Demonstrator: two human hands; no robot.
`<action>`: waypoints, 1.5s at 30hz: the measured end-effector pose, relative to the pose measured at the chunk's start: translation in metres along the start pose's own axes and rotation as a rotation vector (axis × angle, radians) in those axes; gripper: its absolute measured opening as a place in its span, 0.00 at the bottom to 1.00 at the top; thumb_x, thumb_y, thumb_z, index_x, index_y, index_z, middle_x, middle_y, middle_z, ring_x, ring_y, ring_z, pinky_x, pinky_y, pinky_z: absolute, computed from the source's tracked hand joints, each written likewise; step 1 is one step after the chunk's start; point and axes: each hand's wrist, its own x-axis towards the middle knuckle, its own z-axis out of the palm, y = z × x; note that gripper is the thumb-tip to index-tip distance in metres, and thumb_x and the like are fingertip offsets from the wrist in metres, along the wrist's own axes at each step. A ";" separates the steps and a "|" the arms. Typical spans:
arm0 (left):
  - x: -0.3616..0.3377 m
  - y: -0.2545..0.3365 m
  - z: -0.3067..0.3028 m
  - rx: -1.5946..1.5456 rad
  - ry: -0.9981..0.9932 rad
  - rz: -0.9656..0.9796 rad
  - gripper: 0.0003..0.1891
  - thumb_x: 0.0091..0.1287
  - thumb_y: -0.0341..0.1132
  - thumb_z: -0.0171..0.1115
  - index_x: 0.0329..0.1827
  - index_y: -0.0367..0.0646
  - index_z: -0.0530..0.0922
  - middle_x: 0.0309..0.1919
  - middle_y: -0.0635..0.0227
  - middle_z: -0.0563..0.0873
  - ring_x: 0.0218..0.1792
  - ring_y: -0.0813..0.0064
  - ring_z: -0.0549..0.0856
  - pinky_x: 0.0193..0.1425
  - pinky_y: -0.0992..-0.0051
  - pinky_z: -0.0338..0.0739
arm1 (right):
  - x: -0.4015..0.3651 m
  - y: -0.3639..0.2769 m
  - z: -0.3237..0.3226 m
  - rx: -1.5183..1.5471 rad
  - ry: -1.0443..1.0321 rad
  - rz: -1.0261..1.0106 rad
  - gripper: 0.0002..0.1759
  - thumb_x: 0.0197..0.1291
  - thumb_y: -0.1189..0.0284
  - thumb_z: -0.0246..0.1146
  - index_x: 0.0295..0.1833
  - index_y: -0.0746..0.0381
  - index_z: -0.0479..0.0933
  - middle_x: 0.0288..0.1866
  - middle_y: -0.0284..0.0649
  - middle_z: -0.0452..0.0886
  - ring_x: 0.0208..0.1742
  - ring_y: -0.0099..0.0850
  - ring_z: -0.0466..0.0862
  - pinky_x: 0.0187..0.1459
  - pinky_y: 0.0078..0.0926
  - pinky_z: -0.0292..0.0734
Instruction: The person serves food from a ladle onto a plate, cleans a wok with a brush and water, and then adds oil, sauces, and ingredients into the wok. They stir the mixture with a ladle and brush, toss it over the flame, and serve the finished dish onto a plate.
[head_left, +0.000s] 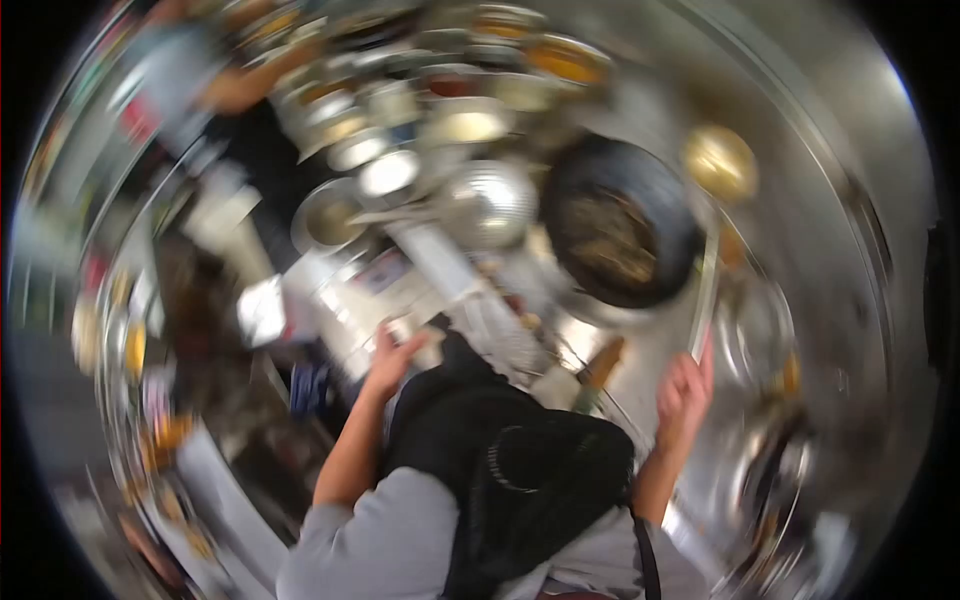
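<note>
My right hand (682, 395) is closed around the long handle of a ladle (722, 165), whose round golden-looking bowl is raised to the right of a black wok (600, 225). Dark, brownish food (612, 240) lies in the wok, too blurred to name. My left hand (392, 358) hangs in front of my apron (540, 480) with thumb and fingers apart and nothing visibly held. Just beyond it is a pale counter surface (350, 320).
Several bowls and pots crowd the back, among them a shiny metal bowl (487, 205) and a pot (332, 215). A grey-white cloth (500, 335) lies left of the wok. Another person (215, 90) stands at the upper left. Everything is motion-blurred.
</note>
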 end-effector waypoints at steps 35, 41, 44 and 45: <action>0.178 0.029 0.068 0.927 -0.468 0.484 0.39 0.57 0.31 0.75 0.71 0.37 0.65 0.56 0.53 0.75 0.54 0.58 0.78 0.54 0.60 0.78 | 0.060 -0.018 -0.224 -0.624 0.840 0.086 0.20 0.66 0.71 0.60 0.61 0.63 0.70 0.30 0.44 0.81 0.23 0.34 0.81 0.25 0.31 0.79; 0.148 0.081 0.206 0.698 -0.664 0.638 0.21 0.65 0.29 0.69 0.60 0.37 0.75 0.51 0.59 0.79 0.52 0.67 0.81 0.55 0.68 0.80 | 0.000 -0.045 -0.184 0.440 0.385 -0.040 0.03 0.69 0.75 0.56 0.43 0.57 0.69 0.26 0.30 0.70 0.19 0.15 0.68 0.17 0.16 0.67; 0.144 0.075 0.301 0.521 -0.755 0.845 0.08 0.64 0.32 0.69 0.41 0.37 0.82 0.39 0.60 0.85 0.38 0.68 0.86 0.46 0.70 0.80 | -0.036 -0.069 -0.149 0.494 0.309 0.015 0.06 0.70 0.74 0.57 0.50 0.57 0.69 0.27 0.31 0.70 0.18 0.15 0.67 0.16 0.16 0.65; 0.130 0.083 0.333 0.577 -0.753 0.789 0.07 0.64 0.33 0.67 0.37 0.38 0.83 0.32 0.60 0.85 0.36 0.67 0.86 0.45 0.71 0.80 | -0.046 -0.081 -0.127 0.449 0.304 0.038 0.05 0.71 0.74 0.55 0.50 0.58 0.70 0.26 0.30 0.68 0.17 0.14 0.66 0.14 0.15 0.64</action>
